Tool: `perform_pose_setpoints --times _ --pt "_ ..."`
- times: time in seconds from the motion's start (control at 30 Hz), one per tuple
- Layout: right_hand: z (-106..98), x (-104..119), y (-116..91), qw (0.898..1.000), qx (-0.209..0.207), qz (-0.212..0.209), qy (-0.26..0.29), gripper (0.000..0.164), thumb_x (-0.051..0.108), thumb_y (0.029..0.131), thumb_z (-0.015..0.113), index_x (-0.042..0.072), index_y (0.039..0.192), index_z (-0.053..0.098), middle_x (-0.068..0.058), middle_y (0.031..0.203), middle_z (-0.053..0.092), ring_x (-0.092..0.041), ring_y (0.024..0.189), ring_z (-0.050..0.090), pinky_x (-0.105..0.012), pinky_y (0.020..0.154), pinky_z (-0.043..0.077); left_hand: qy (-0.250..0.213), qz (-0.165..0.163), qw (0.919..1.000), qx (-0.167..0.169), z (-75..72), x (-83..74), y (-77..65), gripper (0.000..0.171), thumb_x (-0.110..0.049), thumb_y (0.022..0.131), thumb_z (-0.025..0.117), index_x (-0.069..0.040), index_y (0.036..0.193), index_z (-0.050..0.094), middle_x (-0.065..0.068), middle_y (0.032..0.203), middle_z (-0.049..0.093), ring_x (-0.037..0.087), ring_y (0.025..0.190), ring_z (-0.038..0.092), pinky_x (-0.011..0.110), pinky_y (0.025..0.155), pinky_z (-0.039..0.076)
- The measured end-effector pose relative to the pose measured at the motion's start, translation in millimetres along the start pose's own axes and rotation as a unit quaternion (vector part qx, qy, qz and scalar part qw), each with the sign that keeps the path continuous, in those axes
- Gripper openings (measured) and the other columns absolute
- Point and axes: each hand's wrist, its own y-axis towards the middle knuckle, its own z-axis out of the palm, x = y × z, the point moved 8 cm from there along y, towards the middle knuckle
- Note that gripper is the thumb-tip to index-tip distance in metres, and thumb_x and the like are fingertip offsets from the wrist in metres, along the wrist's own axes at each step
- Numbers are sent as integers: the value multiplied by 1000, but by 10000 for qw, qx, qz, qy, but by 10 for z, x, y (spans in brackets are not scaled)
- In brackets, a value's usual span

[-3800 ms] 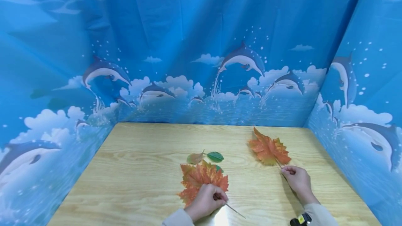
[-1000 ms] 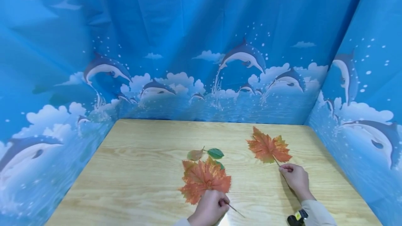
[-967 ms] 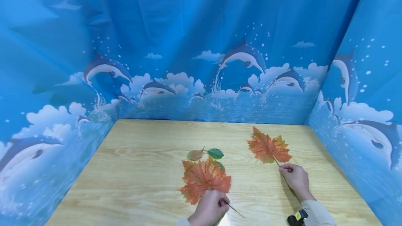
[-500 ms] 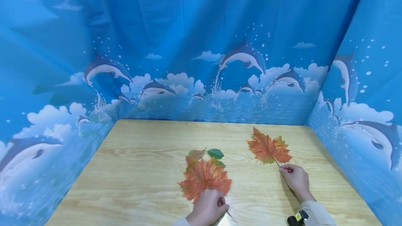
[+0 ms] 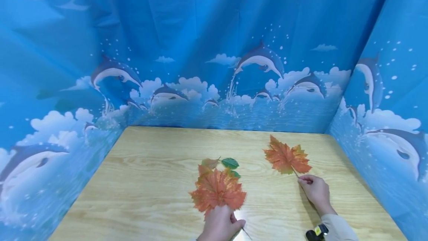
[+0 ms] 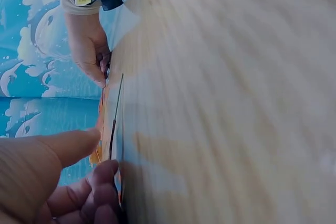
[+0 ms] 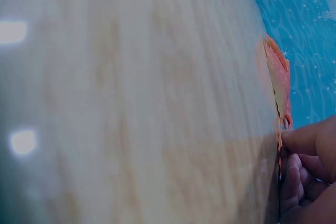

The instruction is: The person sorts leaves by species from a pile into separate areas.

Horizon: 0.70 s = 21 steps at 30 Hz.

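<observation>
My left hand (image 5: 220,223) lies over the base of an orange-red maple leaf (image 5: 218,190) at the front middle of the table. In the left wrist view, the thumb (image 6: 79,144) stands apart from the loosely bent fingers (image 6: 105,179). The leaf's thin dark stem (image 6: 113,132) runs by the fingertips, not pinched. My right hand (image 5: 315,191) pinches the stem of a second orange maple leaf (image 5: 287,156), farther back on the right. In the right wrist view, this leaf (image 7: 278,77) appears edge-on beyond the thumb and fingers.
Behind the left-hand leaf lie a brownish-green leaf (image 5: 210,163) and a green serrated leaf (image 5: 230,163). Another green leaf (image 5: 236,174) is partly covered by the maple leaf. Blue dolphin-print curtains (image 5: 187,47) border the wooden table (image 5: 150,177) at the back and sides.
My left hand turned the front maple leaf slightly, so it now overlaps the brownish leaf, and its thumb came away from the stem. The right hand and its leaf have stayed nearly still.
</observation>
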Motion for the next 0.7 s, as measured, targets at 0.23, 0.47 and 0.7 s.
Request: perform_pose_setpoints --times 0.23,0.47,0.7 --pt "5 -19 -1 10000 -6 71 -11 20 15 86 67 -3 93 71 -8 75 68 -14 65 58 -31 62 42 -160 -202 9996 127 35 3 -26 33 -34 71 81 -16 53 60 -12 48 50 4 46 45 24 43 35" --pt "-10 6 9 10000 -48 -10 -27 20 14 86 66 -4 93 71 -9 75 67 -17 66 58 -31 61 42 -223 -169 9991 -326 -9 30 -85 27 -30 66 83 -20 59 59 -15 53 46 1 51 42 22 46 35" --pt "-25 5 2 9999 -109 -83 26 19 14 85 68 -4 92 71 -9 74 68 -15 65 58 -31 62 42 -999 -114 9941 -412 -26 68 -159 21 -14 68 82 -15 76 63 -16 60 50 -4 55 44 20 53 39"
